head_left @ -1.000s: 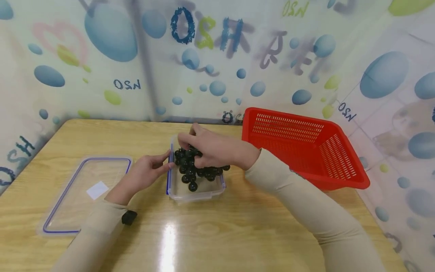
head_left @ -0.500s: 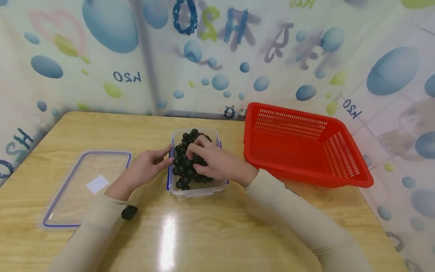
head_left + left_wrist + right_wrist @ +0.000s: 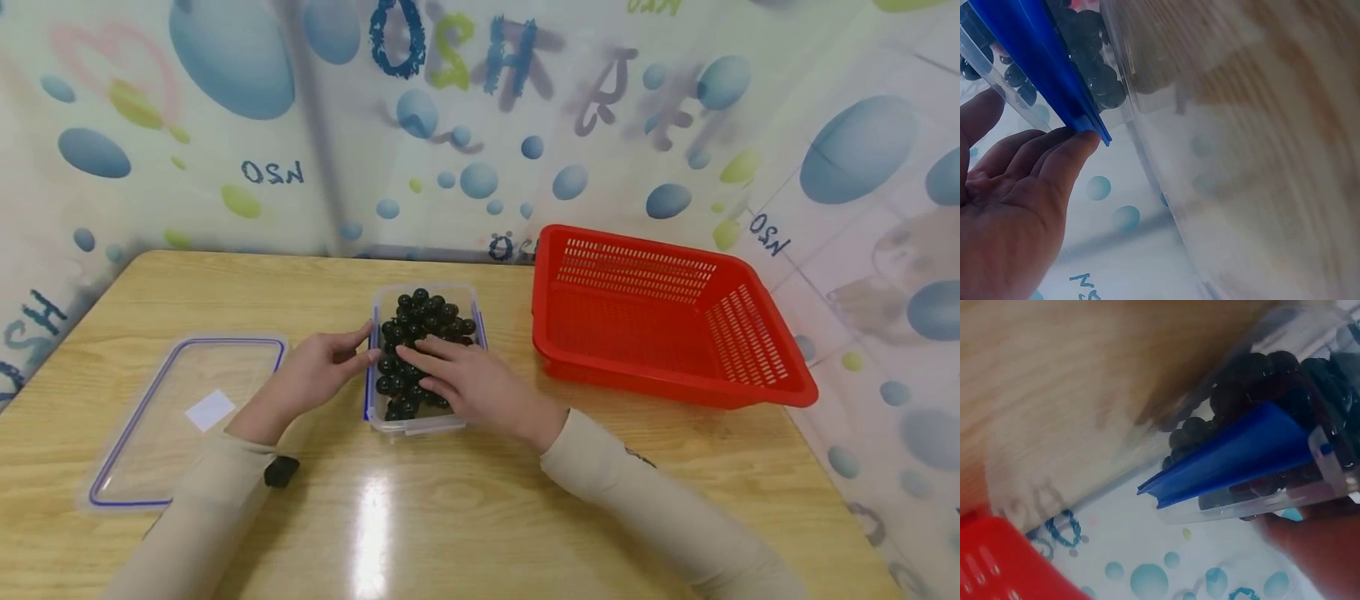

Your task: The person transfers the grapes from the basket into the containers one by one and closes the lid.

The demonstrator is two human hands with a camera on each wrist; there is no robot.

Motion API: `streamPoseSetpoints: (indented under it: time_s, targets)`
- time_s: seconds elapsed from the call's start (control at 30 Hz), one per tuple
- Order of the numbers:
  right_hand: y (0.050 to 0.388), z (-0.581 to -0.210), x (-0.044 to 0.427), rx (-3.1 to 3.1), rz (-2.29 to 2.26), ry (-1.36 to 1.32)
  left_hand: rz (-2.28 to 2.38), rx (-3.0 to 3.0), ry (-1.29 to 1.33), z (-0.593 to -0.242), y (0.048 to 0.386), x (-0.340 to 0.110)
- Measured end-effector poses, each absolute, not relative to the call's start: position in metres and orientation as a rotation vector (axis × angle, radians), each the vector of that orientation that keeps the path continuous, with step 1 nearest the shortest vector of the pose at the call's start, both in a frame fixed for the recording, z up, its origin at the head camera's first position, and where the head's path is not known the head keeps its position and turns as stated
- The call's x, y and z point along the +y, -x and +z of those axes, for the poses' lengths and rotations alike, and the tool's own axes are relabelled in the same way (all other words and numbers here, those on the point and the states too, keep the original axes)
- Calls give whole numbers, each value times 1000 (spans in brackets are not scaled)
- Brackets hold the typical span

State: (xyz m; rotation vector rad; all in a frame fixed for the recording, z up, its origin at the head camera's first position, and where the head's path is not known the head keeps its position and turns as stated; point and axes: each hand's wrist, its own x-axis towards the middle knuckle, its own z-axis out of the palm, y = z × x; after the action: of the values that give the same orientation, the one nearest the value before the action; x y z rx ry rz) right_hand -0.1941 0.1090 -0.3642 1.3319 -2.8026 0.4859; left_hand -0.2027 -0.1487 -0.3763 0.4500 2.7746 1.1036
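A person in long pale sleeves works at a wooden table (image 3: 450,533). Near its middle stands a clear plastic container (image 3: 435,427), lidless, filled with dark grapes (image 3: 420,308). The right hand (image 3: 480,387) lies over the grapes, fingers extended and touching them, gripping nothing visible. The left hand (image 3: 315,373) is loosely spread, thumb and fingertips touching the container's left side; the left wrist view shows fingertips against a blue flap (image 3: 1035,56). Left of the container, a clear lid (image 3: 142,450) with a blue seal and white label (image 3: 210,410) lies flat. To the right sits a red slotted basket (image 3: 645,373). Behind hangs a balloon-patterned backdrop (image 3: 480,179).
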Motion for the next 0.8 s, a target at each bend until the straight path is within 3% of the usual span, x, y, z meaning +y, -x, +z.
streamPoseSetpoints:
  time_s: [0.23, 0.8]
  targets:
    - [189, -369, 109, -2796, 235, -1291, 1117, 2773, -446, -375, 202, -150]
    - [186, -362, 98, -2917, 100, -1274, 1094, 2758, -427, -375, 201, -148]
